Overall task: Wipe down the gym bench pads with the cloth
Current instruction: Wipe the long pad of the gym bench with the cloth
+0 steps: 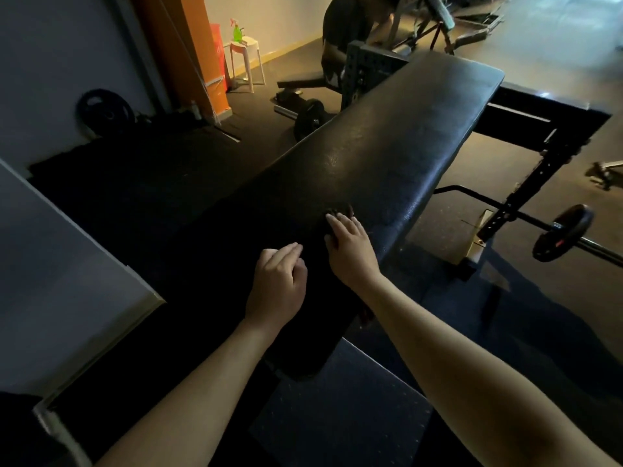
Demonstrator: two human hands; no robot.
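A long black padded gym bench (397,139) runs diagonally from the lower middle to the upper right. My right hand (350,251) lies flat on the pad with straight fingers. Its fingertips press on a small dark cloth (339,210), which barely stands out from the black pad and is mostly hidden. My left hand (278,284) rests on the pad just to the left of the right hand, fingers curled under. The pad there is too dark to show whether the left hand holds anything.
A barbell with a plate (563,232) lies on the floor to the right, beside the black rack frame (546,170). Another plate-loaded bar (308,117) lies beyond the bench. A white stool (246,59) with a green spray bottle (237,32) stands by the wall. A person (350,25) crouches at the back.
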